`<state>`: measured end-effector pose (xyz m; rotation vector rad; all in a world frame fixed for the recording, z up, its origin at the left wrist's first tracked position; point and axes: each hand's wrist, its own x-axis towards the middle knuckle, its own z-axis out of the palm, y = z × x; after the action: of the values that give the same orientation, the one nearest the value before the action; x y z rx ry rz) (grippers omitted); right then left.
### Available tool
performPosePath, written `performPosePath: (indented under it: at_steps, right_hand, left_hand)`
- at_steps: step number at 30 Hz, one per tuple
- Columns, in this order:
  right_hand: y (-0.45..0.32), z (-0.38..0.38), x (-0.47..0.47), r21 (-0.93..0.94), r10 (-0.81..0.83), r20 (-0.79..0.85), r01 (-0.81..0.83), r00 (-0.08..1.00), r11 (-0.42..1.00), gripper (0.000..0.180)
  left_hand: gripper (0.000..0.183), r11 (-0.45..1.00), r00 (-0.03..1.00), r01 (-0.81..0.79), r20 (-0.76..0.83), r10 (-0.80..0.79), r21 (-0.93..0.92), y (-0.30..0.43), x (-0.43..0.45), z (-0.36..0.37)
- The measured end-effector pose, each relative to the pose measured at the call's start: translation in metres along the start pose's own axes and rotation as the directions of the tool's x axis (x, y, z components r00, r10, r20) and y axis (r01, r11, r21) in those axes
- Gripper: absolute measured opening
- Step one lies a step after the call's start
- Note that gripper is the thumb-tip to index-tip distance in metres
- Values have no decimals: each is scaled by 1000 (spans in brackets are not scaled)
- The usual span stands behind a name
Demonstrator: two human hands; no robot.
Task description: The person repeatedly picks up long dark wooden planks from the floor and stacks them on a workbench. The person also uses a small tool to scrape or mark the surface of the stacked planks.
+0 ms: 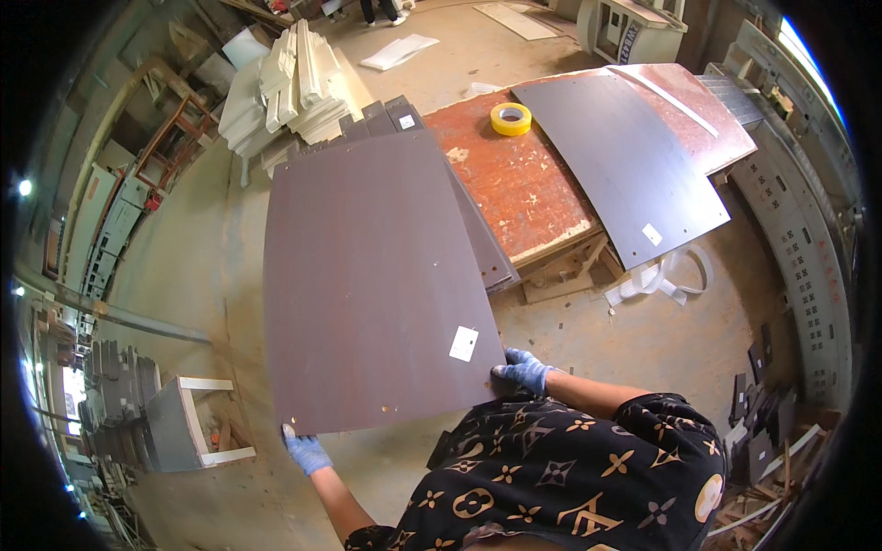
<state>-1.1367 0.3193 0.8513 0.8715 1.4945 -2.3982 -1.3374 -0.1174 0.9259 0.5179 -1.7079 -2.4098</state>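
Note:
A large dark brown board with drilled holes and a white label fills the middle of the view. My left hand, in a blue glove, grips its near left corner. At the near right corner my right hand, gloved alike, holds the same board with the thumb on top. The fingers beneath the board are hidden. Its far part lies over other dark boards at the left end of a worn red worktable. A further dark panel, also labelled, lies across the table to the right.
A roll of yellow tape sits on the table. Pale boards are stacked beyond the left end. White strapping hangs or lies by the table's near side. A long grey machine stands at right, with offcuts below.

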Motion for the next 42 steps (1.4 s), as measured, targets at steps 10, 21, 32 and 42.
performPosePath:
  at_steps: [10,21,32,42]
  right_hand:
    - [31,49,49,-223,48,260,11,964,975,44]
    - [-27,93,79,-6,146,281,-151,949,989,59]
    - [-50,44,50,142,27,-488,49,873,989,45]
    - [27,94,50,84,13,-719,69,695,994,45]
  left_hand:
    - [49,857,860,-506,127,494,96,117,-29,15]
    - [56,583,623,-778,162,766,235,177,-101,110]
    - [50,992,988,-127,90,125,10,31,-5,0]
    - [67,955,971,167,130,-203,244,-77,64,49]
